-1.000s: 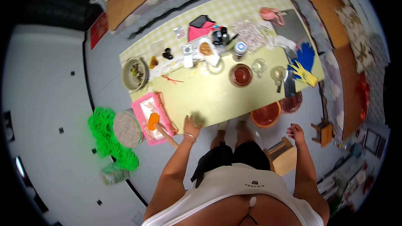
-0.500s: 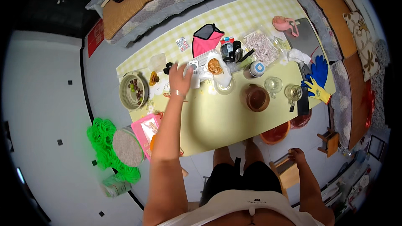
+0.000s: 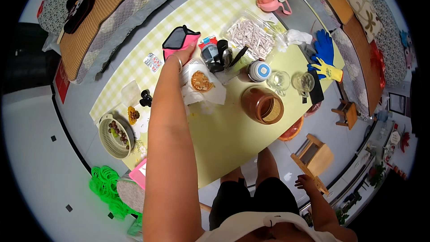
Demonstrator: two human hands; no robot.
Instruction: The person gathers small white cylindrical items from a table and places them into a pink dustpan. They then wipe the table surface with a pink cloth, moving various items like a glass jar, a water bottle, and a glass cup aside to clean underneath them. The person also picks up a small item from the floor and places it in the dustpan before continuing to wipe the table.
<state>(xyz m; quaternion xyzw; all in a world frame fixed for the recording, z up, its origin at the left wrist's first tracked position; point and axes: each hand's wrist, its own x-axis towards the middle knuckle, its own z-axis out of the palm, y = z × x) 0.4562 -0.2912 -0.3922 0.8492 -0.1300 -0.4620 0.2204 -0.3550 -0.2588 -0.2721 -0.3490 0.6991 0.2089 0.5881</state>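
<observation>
My left hand [image 3: 185, 54] reaches across the table to a pink pouch [image 3: 190, 40] with a grey inside and black edging. The fingers are closed on its pink side and partly hidden by the hand. Just nearer me, a round browned pastry [image 3: 201, 81] rests on white paper. To the pouch's right are a red packet [image 3: 207, 41], a dark-lidded jar [image 3: 210, 54] and other small black items. Low at my right side, my right hand [image 3: 305, 183] hangs beside a wooden stool [image 3: 316, 157], fingers apart and holding nothing.
A basket of grapes [image 3: 116, 137] stands at the table's left end. Rightward are a bag of small wrapped sticks [image 3: 251, 36], a brown jar [image 3: 262, 104], glass mugs [image 3: 303, 83], a pink bottle [image 3: 271, 3] and gloves [image 3: 324, 53]. Green coils [image 3: 107, 188] lie on the floor.
My left hand has moved from beside the white device, farther over the table, onto the pink pouch. My right hand has lowered slightly and its fingers have spread. The view has shifted.
</observation>
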